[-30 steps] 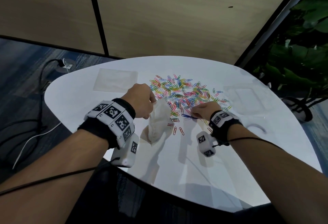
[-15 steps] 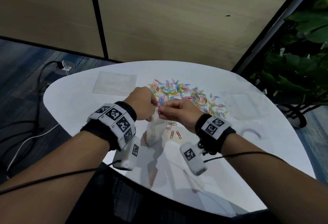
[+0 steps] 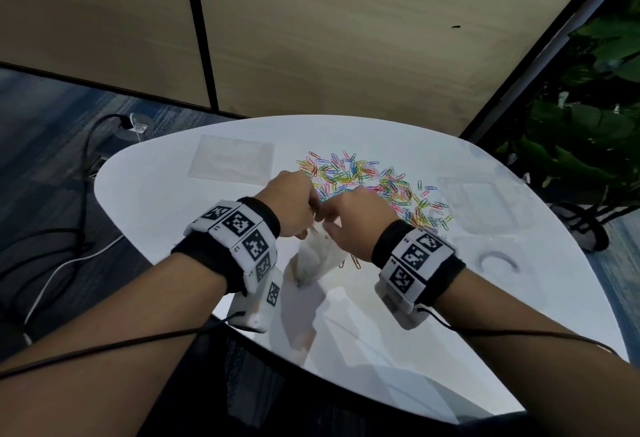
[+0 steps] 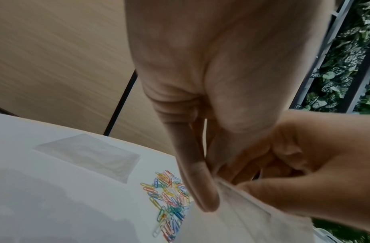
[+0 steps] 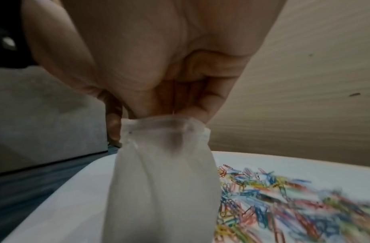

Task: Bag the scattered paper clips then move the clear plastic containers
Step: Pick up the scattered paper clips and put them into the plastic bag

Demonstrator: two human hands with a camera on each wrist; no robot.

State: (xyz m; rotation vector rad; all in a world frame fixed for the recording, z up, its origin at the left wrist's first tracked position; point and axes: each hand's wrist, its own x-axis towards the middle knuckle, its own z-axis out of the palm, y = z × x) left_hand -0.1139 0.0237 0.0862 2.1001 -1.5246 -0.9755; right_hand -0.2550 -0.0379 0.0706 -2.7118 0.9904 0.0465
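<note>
Pinching the bag [image 3: 318, 256] at its mouth with your left hand [image 3: 294, 204], upright above the table [image 3: 156, 194], your right hand [image 3: 356, 222] bunches fingers into its opening, the paper clips [image 3: 374, 187] lying just beyond.

A white rounded table [image 3: 166, 201] stands before a wood-panelled wall [image 3: 346, 38]. Left of the table, black and white cables [image 3: 86, 173] trail across blue carpet [image 3: 45, 118] to a floor socket [image 3: 136, 124]. Right of the table grows a leafy green plant [image 3: 588, 131]
</note>
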